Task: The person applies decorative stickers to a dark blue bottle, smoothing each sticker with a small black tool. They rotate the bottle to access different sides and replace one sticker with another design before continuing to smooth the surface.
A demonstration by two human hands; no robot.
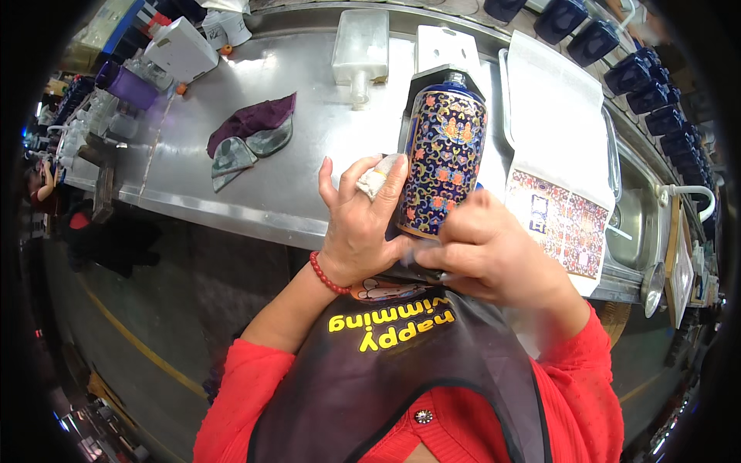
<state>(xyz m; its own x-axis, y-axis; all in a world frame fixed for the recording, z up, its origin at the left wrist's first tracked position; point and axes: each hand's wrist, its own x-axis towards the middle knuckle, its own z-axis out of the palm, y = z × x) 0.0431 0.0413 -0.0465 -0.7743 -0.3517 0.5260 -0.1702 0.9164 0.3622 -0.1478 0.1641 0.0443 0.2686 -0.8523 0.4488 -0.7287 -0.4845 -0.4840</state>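
Note:
A dark blue bottle (446, 154) with a colourful floral pattern lies on a dark cradle (423, 79), its neck pointing away from me. My left hand (356, 220) steadies it, a finger along its left side and the thumb near its base. Off-white material (373, 182) covers part of one left finger. Curled and slightly blurred, my right hand (494, 251) is closed at the bottle's lower right end. Whatever its fingertips hold is hidden. On the right lies a sheet of patterned decals (567, 224) in the same colours, beside white paper (552, 92).
A clear rectangular bottle (361, 50) and a white box (448, 48) stand behind. Purple and grey cloths (251, 131) lie on the metal table (181, 174). At right are a sink (637, 208) and a row of dark blue bottles (644, 85). A purple cup (127, 85) stands far left.

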